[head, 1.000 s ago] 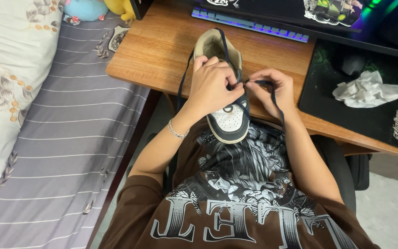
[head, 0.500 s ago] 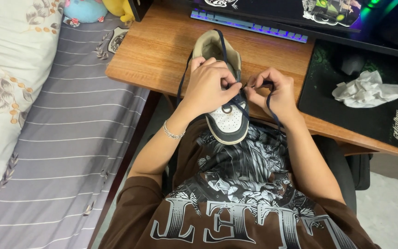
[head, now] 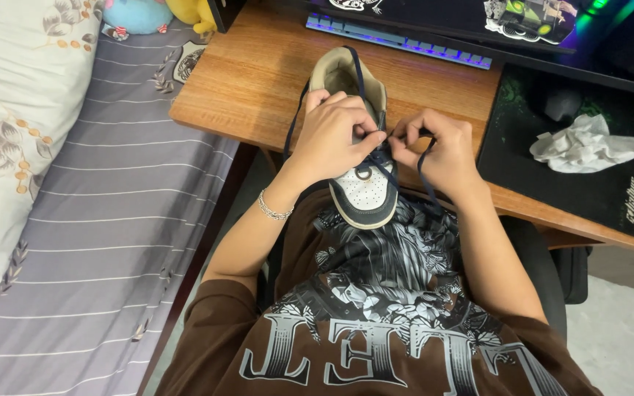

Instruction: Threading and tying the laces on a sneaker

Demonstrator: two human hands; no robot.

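Sneaker [head: 365, 192] sits on the near edge of the wooden desk [head: 258, 81], toe overhanging toward the person's lap: white perforated toe, dark navy trim, tan lining, dark laces [head: 425, 170]. Left hand [head: 332, 139] lies over the tongue, fingers pinching a lace; right hand [head: 438, 150] just beside it pinches the other lace, one strand hanging off the desk. Black mouse pad [head: 610, 205] to the right carries a small pale logo near its corner and a crumpled white tissue [head: 585, 144].

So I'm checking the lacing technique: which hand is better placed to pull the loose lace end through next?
Probably the right hand: it pinches the dark lace beside the sneaker, while the left hand lies over the shoe's tongue, steadying it.
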